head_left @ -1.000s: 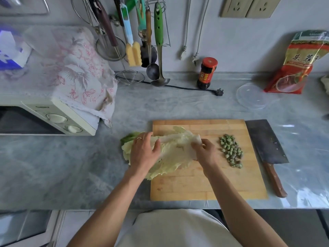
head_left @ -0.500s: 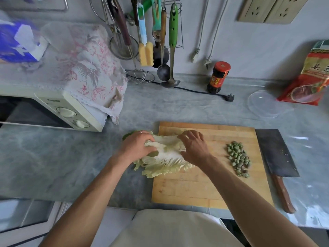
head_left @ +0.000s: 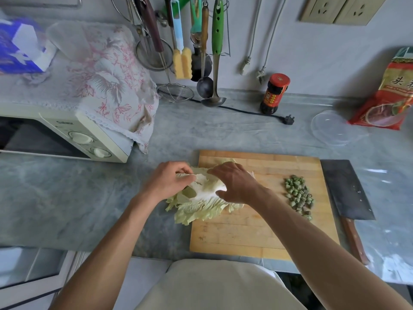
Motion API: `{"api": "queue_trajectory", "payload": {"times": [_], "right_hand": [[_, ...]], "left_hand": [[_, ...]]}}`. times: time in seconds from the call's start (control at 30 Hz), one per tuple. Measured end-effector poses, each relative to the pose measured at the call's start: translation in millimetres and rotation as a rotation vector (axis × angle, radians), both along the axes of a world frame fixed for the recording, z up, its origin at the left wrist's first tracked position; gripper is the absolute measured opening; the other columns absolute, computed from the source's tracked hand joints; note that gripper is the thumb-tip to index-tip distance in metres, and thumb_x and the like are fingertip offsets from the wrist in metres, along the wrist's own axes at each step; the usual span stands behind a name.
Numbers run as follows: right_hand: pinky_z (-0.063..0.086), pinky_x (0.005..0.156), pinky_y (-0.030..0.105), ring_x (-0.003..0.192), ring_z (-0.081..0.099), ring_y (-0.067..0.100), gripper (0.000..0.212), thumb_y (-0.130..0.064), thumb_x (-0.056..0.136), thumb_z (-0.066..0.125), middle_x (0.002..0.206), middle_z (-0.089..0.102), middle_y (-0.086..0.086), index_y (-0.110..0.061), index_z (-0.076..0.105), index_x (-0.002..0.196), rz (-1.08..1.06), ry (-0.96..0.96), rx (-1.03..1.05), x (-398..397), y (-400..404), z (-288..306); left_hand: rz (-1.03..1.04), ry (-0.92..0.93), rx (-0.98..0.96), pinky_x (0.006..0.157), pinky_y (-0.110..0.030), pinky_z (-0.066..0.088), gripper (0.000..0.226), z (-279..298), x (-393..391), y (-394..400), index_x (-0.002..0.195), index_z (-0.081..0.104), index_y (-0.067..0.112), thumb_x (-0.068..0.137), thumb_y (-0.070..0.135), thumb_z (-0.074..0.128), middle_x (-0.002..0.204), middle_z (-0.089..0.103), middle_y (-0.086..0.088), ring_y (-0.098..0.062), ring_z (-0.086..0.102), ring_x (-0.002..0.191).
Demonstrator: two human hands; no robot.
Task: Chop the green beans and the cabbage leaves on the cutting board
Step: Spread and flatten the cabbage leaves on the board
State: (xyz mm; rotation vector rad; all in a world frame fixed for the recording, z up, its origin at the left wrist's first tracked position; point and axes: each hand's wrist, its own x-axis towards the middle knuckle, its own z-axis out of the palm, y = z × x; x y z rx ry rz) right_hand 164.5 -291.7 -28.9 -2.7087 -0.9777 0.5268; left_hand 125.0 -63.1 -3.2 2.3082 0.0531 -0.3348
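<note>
Pale green cabbage leaves lie over the left edge of the wooden cutting board, half on the grey counter. My left hand grips the leaves at their left side, fingers curled round the white stem part. My right hand rests on top of the leaves with its fingers bent over them, thumb spread below. A small heap of chopped green beans sits on the right part of the board. A cleaver with a wooden handle lies on the counter just right of the board, untouched.
A microwave under a flowered cloth stands at the left. Utensils hang on the wall behind; a sauce bottle, a clear plastic lid and a red food bag are at the back right. A black plug cord runs along the counter.
My right hand has moved left from the leaf's right end onto the top of the cabbage. The leaves are now folded together and bunched toward the board's left edge.
</note>
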Motion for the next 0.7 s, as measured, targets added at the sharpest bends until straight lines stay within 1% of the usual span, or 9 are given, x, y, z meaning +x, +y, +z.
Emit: {"api": "queue_trajectory", "payload": {"times": [0.1,0.2,0.3,0.37,0.4,0.47,0.57,0.63,0.7], "right_hand": [[0.028,0.115,0.039,0.136,0.038,0.024,0.046,-0.036,0.093,0.066,0.144,0.049,0.002,-0.024,0.056,0.136,0.008,-0.01,-0.027,4,2,-2],[0.041,0.099,0.036,0.119,0.05,0.023,0.03,-0.035,0.096,0.063,0.126,0.058,0.002,-0.019,0.063,0.12,-0.002,0.005,0.014,7,0,1],[0.051,0.076,0.036,0.088,0.06,0.023,0.023,-0.032,0.097,0.059,0.107,0.07,0.006,-0.015,0.059,0.114,-0.057,0.109,0.072,2,-5,8],[0.053,0.071,0.037,0.081,0.062,0.024,0.023,-0.031,0.097,0.06,0.097,0.072,0.007,-0.015,0.06,0.113,-0.075,0.137,0.113,-4,-8,12],[0.053,0.07,0.038,0.08,0.063,0.025,0.024,-0.031,0.096,0.061,0.094,0.072,0.006,-0.014,0.061,0.113,-0.078,0.144,0.146,-7,-9,14],[0.053,0.068,0.037,0.075,0.06,0.022,0.024,-0.03,0.096,0.063,0.09,0.072,0.005,-0.013,0.064,0.113,-0.075,0.147,0.213,-12,-7,19],[0.051,0.066,0.036,0.071,0.056,0.019,0.024,-0.029,0.095,0.066,0.088,0.072,0.005,-0.012,0.066,0.112,-0.072,0.176,0.289,-17,1,29],[0.053,0.069,0.037,0.079,0.063,0.022,0.029,-0.035,0.093,0.068,0.093,0.073,0.005,-0.015,0.065,0.114,-0.078,0.188,0.26,-18,4,35],[0.051,0.072,0.033,0.091,0.065,0.023,0.037,-0.042,0.09,0.068,0.102,0.071,0.003,-0.021,0.062,0.12,-0.077,0.152,0.087,-15,0,40]], "left_hand": [[0.006,-0.025,0.034,0.075,-0.017,0.05,0.015,6,-3,-2,0.09,0.075,0.024,0.089,0.038,0.069,0.087,0.071,0.019,0.005,0.065,0.086],[-0.043,0.05,0.072,0.072,-0.021,0.048,0.033,15,-6,0,0.101,0.07,0.029,0.081,0.055,0.072,0.09,0.068,0.017,-0.001,0.065,0.086],[-0.246,0.092,0.321,0.096,-0.033,0.047,0.077,18,-11,2,0.126,0.058,0.035,0.063,0.078,0.069,0.119,0.061,0.014,-0.01,0.059,0.112],[-0.288,0.048,0.461,0.109,-0.037,0.036,0.085,13,-17,1,0.131,0.055,0.032,0.061,0.078,0.069,0.132,0.055,0.007,-0.016,0.049,0.126],[-0.288,0.016,0.499,0.11,-0.037,0.034,0.086,11,-20,0,0.129,0.057,0.031,0.059,0.081,0.063,0.13,0.055,0.005,-0.019,0.048,0.127],[-0.298,-0.058,0.541,0.107,-0.037,0.035,0.084,6,-26,-4,0.12,0.061,0.027,0.057,0.082,0.049,0.115,0.059,0.005,-0.021,0.053,0.118],[-0.285,-0.147,0.475,0.096,-0.035,0.044,0.059,1,-30,-11,0.111,0.065,0.02,0.07,0.062,0.065,0.095,0.067,0.003,-0.024,0.062,0.102],[-0.256,-0.138,0.428,0.073,-0.025,0.045,0.039,9,-30,-11,0.11,0.066,0.019,0.079,0.042,0.071,0.08,0.067,0.004,-0.016,0.062,0.079],[-0.241,-0.091,0.404,0.052,-0.016,0.032,0.024,16,-29,-3,0.102,0.065,0.021,0.082,0.033,0.07,0.066,0.058,0.01,-0.004,0.05,0.056]]}}
